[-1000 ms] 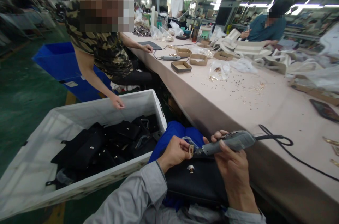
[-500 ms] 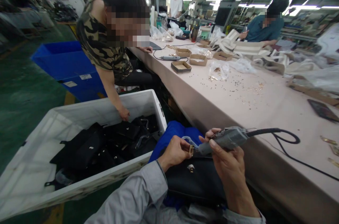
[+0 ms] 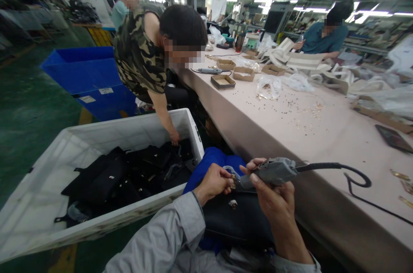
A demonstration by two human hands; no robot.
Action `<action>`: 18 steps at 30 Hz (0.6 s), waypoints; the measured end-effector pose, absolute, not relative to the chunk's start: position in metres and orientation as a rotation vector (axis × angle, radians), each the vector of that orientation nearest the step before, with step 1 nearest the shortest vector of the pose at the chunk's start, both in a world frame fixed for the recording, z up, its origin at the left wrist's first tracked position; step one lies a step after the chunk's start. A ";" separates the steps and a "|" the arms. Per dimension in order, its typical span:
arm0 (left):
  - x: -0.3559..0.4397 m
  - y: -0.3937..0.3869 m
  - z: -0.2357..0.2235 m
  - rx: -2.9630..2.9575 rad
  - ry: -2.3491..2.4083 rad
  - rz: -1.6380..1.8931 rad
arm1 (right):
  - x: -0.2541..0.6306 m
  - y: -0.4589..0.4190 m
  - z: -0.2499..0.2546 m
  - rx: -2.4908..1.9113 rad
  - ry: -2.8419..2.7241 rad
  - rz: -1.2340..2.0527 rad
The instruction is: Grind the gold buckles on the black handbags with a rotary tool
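My right hand (image 3: 274,193) is wrapped around a grey corded electric screwdriver (image 3: 274,172), its tip pointing left. At that tip, my left hand (image 3: 216,182) pinches a small gold-coloured metal fitting (image 3: 233,180) between thumb and fingers. The screwdriver's nose is up against the fitting or very close; the exact contact is too small to make out. Below both hands a black leather bag (image 3: 235,217) lies across my lap, with a small metal clasp partly wrapped in white on its front. Blue cloth (image 3: 209,163) shows behind the bag.
A white bin (image 3: 129,129) of black bags (image 3: 100,178) stands at my left, with a co-worker's hand (image 3: 175,137) reaching into it. Along my right runs a long table (image 3: 245,122) bearing small cardboard trays (image 3: 243,74), scattered hardware and a phone (image 3: 393,137). The screwdriver's cord (image 3: 364,182) trails over its edge.
The co-worker has leaned lower and moved their hand rightward within the bin. My left fingers have turned the gold fitting slightly, while the screwdriver has stayed nearly in place with its cord shifting.
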State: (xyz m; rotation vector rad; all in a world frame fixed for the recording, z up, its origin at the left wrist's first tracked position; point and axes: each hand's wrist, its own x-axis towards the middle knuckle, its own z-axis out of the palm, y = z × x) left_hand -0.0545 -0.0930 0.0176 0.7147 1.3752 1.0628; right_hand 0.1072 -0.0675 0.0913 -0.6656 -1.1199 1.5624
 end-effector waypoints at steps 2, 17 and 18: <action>-0.055 -0.093 0.021 0.703 1.388 1.062 | 0.108 -0.067 0.091 -0.659 -1.146 1.570; -0.052 -0.091 0.031 0.628 1.500 1.041 | 0.090 -0.068 0.096 -0.791 -1.012 1.420; -0.052 -0.091 0.031 0.626 1.505 1.040 | 0.090 -0.069 0.096 -0.799 -0.999 1.412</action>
